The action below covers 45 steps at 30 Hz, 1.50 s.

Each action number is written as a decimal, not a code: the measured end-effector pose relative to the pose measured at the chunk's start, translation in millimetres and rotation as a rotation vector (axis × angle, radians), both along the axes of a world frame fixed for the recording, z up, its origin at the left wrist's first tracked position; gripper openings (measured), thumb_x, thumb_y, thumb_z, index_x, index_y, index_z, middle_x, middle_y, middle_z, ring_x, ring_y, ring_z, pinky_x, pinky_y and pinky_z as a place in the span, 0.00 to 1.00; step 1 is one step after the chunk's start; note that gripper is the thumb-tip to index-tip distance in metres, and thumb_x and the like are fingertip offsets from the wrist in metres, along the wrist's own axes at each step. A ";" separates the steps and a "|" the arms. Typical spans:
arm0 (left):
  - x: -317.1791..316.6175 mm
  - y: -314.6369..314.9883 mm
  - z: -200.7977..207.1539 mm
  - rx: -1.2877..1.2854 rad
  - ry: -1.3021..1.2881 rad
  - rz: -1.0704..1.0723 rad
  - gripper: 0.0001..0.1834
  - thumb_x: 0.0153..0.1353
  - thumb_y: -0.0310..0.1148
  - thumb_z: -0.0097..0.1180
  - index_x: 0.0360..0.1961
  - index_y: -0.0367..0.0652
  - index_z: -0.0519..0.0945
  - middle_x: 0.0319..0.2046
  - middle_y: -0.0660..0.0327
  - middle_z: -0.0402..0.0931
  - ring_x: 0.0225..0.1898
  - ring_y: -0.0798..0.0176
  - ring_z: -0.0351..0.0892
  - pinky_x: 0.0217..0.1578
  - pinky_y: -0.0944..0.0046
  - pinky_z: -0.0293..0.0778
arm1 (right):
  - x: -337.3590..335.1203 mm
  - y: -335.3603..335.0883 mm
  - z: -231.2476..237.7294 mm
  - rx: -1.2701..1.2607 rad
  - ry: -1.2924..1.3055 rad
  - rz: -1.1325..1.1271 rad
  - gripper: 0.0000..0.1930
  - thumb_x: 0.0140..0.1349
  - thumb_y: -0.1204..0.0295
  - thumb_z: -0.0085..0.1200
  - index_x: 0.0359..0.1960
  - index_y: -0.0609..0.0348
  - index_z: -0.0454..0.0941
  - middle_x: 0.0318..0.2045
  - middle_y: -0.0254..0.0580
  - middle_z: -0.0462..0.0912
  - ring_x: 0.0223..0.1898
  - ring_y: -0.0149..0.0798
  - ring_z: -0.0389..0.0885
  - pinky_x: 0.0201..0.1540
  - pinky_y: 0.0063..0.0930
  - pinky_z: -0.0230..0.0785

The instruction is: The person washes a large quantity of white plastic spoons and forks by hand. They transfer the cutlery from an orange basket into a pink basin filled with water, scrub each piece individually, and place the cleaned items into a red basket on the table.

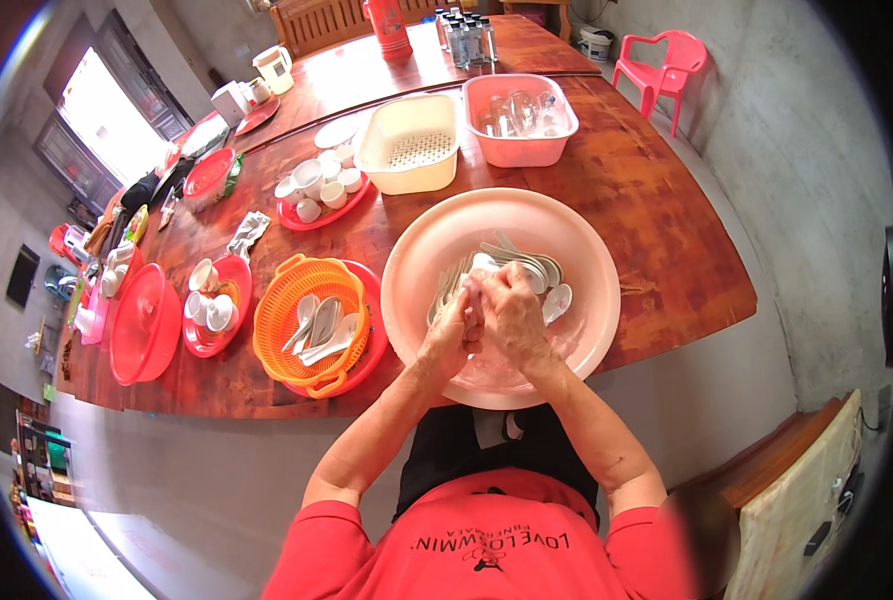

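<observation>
Both my hands meet over a wide pale pink basin (411, 240) at the table's near edge. My left hand (450, 330) and my right hand (511, 308) are closed together around a spoon (483, 262); its white bowl peeks out beyond my fingers, which hide the rest. Under and behind them, several spoons (538, 272) are heaped in the basin, and one white spoon (557, 302) lies apart toward the right. To the left, an orange colander (271, 310) with several spoons (326, 322) in it rests on a red plate (374, 345).
Beyond the basin stand a cream drainer tub (406, 180) and a pink tub (521, 152) of glassware. White cups (308, 178) fill a red plate; more cups (210, 310) sit left, beside a red basin (146, 340) and a crumpled cloth (249, 232). Bottles (466, 42) stand far back.
</observation>
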<state>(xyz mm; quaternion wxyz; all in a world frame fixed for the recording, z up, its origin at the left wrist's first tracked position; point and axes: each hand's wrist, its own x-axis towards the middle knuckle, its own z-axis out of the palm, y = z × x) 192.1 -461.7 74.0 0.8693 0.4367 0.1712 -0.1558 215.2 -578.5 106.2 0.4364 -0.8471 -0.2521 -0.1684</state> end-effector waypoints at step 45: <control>16.7 11.2 -21.8 0.150 -0.098 0.344 0.16 0.57 0.36 0.55 0.46 0.43 0.74 0.26 0.63 0.75 0.20 0.72 0.70 0.19 0.74 0.66 | -26.4 -25.2 -14.9 -0.801 0.300 0.241 0.09 0.52 0.72 0.46 0.26 0.60 0.79 0.29 0.53 0.80 0.34 0.49 0.80 0.35 0.42 0.73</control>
